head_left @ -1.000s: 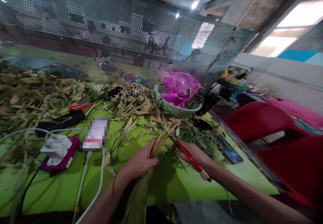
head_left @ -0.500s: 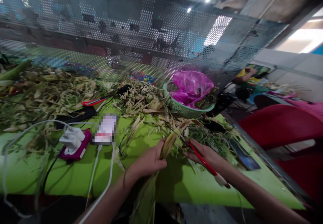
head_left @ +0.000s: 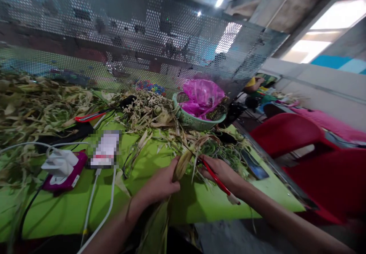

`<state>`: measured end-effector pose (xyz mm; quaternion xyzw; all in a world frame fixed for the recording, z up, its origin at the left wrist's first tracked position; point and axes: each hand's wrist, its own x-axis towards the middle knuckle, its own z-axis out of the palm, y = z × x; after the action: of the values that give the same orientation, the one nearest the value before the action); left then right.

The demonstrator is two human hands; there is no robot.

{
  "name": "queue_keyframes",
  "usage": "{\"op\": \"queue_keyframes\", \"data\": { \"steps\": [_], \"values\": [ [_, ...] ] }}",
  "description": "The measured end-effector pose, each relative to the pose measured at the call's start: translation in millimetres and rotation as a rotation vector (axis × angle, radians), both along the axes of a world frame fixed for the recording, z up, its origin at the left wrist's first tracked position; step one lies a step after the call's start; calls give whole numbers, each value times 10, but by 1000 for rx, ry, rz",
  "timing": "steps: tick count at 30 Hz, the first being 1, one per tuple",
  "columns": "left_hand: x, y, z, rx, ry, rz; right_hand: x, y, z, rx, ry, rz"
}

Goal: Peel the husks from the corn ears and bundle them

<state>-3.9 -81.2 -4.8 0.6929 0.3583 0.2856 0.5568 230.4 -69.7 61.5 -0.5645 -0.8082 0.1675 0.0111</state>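
Note:
My left hand (head_left: 162, 183) is closed around a long, yellow-green dried leaf bundle (head_left: 183, 164) that looks like corn husk. Its broad lower end hangs over the table's front edge, and its upper end points at the pile behind. To the right, my right hand (head_left: 219, 172) grips a red-handled tool (head_left: 219, 181) with a pale tip on the handle's end. A thin dark part of the tool reaches toward the bundle's upper end; whether it touches, I cannot tell. My fingers partly hide the tool, so its exact kind is unclear.
The green table (head_left: 200, 208) bears heaps of dried leaves (head_left: 42, 105), a green basket (head_left: 194, 123) with a pink plastic bag (head_left: 203, 97), a phone (head_left: 105, 149), white plugs (head_left: 60, 164) and cables. Another red-handled tool (head_left: 90, 117) lies at left. Red chairs (head_left: 288, 132) stand at right.
The view has turned a little to the right, so the table's contents sit further left. Both hands keep their grips on the leaf bundle and the red-handled tool.

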Motion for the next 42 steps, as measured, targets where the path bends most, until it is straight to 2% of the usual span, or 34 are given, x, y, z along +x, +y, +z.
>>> {"op": "queue_keyframes", "data": {
  "steps": [9, 16, 23, 27, 32, 35, 37, 40, 42],
  "values": [
    [7, -16, 120, -81, -201, -104, 99, -36, -8, -5, 54, 84],
    [-26, -5, 193, -229, -268, -143, 157, -16, -20, 3, 84, 134],
    [50, -14, 69, -270, -290, -143, 80, -115, 42, -14, 39, -58],
    [121, -36, -16, -291, -293, -84, 89, -184, 135, -13, 54, -96],
    [89, -65, 109, -474, -423, -158, 109, -232, 197, -68, 169, -49],
    [84, -162, 229, -671, -512, -307, 61, -269, 207, -108, 318, 6],
    [101, -205, 267, -716, -582, -338, 14, -289, 216, -158, 403, 25],
    [129, -168, 239, -681, -524, -260, -23, -286, 251, -227, 446, 13],
    [151, -110, 186, -595, -422, -195, -12, -262, 291, -206, 391, 2]
  ]
}}
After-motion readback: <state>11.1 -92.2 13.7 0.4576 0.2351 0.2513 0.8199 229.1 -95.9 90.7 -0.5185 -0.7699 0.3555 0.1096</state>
